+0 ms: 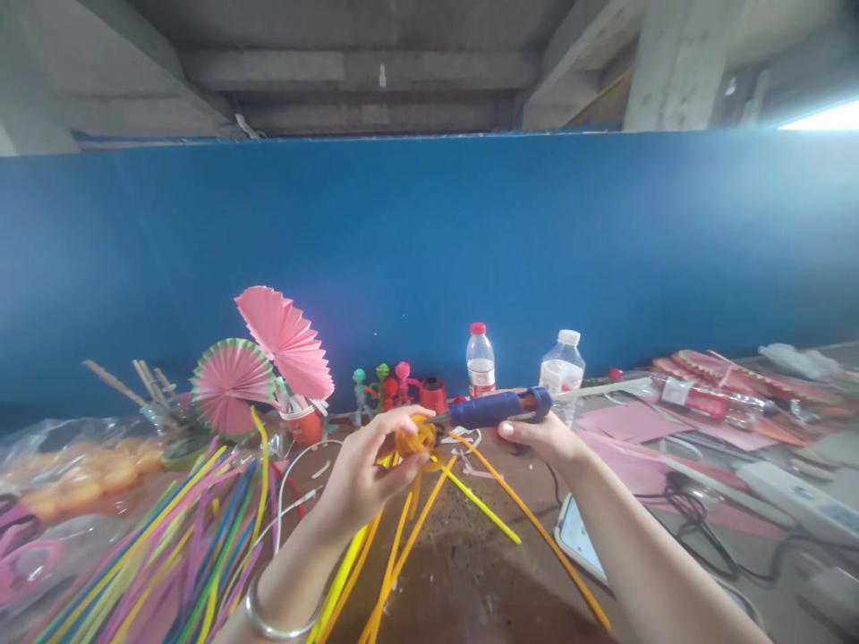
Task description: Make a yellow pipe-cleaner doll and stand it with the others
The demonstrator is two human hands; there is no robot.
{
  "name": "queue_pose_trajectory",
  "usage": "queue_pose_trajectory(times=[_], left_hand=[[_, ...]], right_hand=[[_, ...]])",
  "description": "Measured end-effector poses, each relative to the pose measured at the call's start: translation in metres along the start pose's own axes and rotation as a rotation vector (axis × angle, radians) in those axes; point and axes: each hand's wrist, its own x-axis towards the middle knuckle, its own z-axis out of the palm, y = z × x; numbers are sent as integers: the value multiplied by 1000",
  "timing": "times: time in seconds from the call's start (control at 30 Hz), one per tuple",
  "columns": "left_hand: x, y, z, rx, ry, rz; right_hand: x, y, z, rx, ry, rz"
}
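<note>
My left hand (368,472) is closed around a small orange coil of pipe cleaner (414,441), whose long orange and yellow stems (403,546) trail down toward me. My right hand (545,438) grips a blue glue gun (495,409) held sideways, its metal tip pointing left at the orange coil and nearly touching it. A silver bangle (268,622) circles my left wrist.
A heap of coloured pipe cleaners (161,555) lies at the left. Pink paper fans (268,358), small pipe-cleaner figures (384,385), a red spool (433,394) and two water bottles (480,361) stand along the blue wall. A phone (578,535), pink paper (631,420) and cables lie at the right.
</note>
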Motion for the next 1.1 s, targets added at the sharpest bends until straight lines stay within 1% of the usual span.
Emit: queue_pose_trajectory(times=[0.27, 0.43, 0.7, 0.93, 1.1], left_hand=[[0, 1, 0, 5, 7, -4], [-1, -2, 1, -40, 2, -12], [0, -1, -1, -30, 19, -5], [0, -2, -2, -29, 47, -20], [0, -5, -2, -78, 67, -22]], right_hand=[[0, 4, -3, -9, -5, -2], [1, 2, -3, -12, -4, -3], [0, 0, -3, -60, 12, 7], [-1, 1, -4, -22, 14, 21], [-1, 1, -4, -48, 26, 35]])
